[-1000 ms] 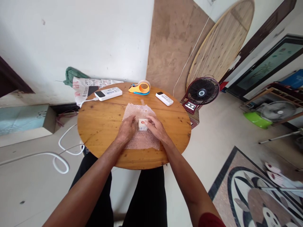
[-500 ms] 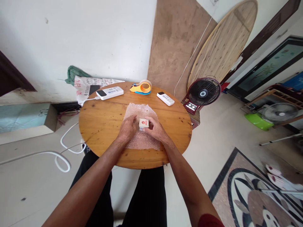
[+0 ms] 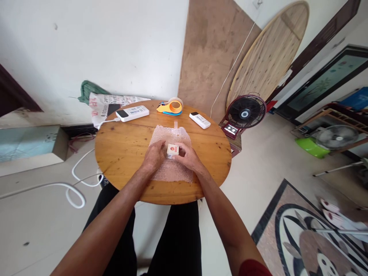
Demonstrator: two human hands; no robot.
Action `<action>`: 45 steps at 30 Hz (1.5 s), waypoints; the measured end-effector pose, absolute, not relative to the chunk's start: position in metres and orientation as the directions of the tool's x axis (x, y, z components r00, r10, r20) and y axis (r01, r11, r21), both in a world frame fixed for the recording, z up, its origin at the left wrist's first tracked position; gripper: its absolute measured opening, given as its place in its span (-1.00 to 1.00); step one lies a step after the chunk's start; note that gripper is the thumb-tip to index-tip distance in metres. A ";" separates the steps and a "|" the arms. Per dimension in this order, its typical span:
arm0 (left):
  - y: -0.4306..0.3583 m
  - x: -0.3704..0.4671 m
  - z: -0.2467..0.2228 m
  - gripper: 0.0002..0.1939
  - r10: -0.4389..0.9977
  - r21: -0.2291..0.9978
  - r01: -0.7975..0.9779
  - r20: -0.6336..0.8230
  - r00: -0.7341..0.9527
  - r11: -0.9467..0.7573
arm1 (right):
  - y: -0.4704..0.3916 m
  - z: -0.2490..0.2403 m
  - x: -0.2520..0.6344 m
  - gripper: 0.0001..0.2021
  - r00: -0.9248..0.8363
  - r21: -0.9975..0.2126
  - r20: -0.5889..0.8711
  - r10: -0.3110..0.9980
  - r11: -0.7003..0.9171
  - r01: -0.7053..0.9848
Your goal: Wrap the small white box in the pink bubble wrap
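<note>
A small white box with a red mark on top sits on a sheet of bubble wrap near the middle of the round wooden table. My right hand grips the box from its right side, thumb at the near corner and fingers at the far one. At the box's left edge rests my left hand, its fingers curved together beside it; whether they press on the box is hard to see. A short strip of tape sticks up at the far edge of the wrap.
On the round table, a yellow-and-blue tape dispenser lies at the far edge between two white devices, one left with a cable and one right. A dark red fan stands beyond the table's right side.
The strip of tape at the wrap's far edge now shows upright. The whole view has shifted slightly; both hands keep nearly the same pose around the box.
</note>
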State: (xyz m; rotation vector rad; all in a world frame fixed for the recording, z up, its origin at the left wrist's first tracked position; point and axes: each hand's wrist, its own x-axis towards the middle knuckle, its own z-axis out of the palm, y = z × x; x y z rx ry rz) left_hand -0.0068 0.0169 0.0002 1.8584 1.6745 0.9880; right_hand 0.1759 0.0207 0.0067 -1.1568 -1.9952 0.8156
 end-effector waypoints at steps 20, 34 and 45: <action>0.015 -0.008 0.001 -0.58 0.974 0.737 0.650 0.226 0.020 -0.184 | 0.021 0.009 0.179 -0.38 -0.413 -0.832 0.197 0.889 0.375 0.409; 0.012 -0.009 0.000 -0.53 0.940 0.853 0.496 0.286 -0.185 -0.162 | 0.024 0.006 0.185 -0.33 -0.465 -0.922 0.140 0.874 0.286 0.260; -0.063 -0.039 0.040 -0.69 0.879 0.371 0.803 0.300 0.371 -0.466 | 0.022 0.008 0.183 -0.41 -0.443 -0.863 0.222 0.869 0.386 0.326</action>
